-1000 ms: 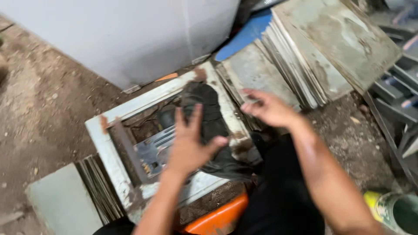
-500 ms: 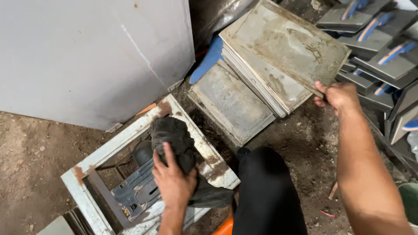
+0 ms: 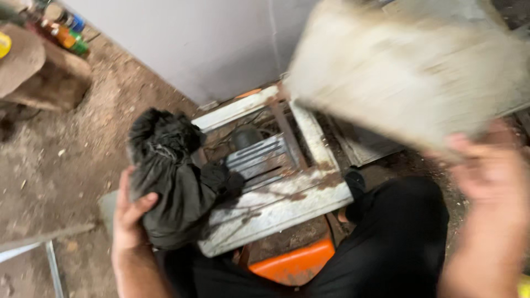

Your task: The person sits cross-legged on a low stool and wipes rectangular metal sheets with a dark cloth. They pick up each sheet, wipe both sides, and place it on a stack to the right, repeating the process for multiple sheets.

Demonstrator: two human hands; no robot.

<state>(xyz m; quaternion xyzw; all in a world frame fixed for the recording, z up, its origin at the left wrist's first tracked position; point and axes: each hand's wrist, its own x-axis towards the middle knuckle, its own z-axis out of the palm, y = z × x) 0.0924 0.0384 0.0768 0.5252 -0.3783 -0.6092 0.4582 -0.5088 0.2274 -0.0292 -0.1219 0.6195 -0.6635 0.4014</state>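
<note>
My left hand (image 3: 130, 212) grips a crumpled black cloth (image 3: 168, 176), held at the left edge of a rusty white metal frame (image 3: 276, 207). Inside the frame sits a grey electric motor (image 3: 256, 157) with ribbed housing. My right hand (image 3: 491, 171), blurred by motion, holds a large grey dusty tile (image 3: 408, 72) lifted in the air above the frame's right side. The tile hides what lies behind it.
A white panel (image 3: 210, 38) stands behind the frame. An orange object (image 3: 292, 265) lies under the frame near my dark trousers (image 3: 397, 237). A brown stump (image 3: 38, 77) with small bottles (image 3: 66, 27) is at far left. The dirt floor (image 3: 61, 165) spreads left.
My left hand has pulled the black cloth off the motor to the frame's left. My right hand has lifted a tile from the stack and swings it toward the frame.
</note>
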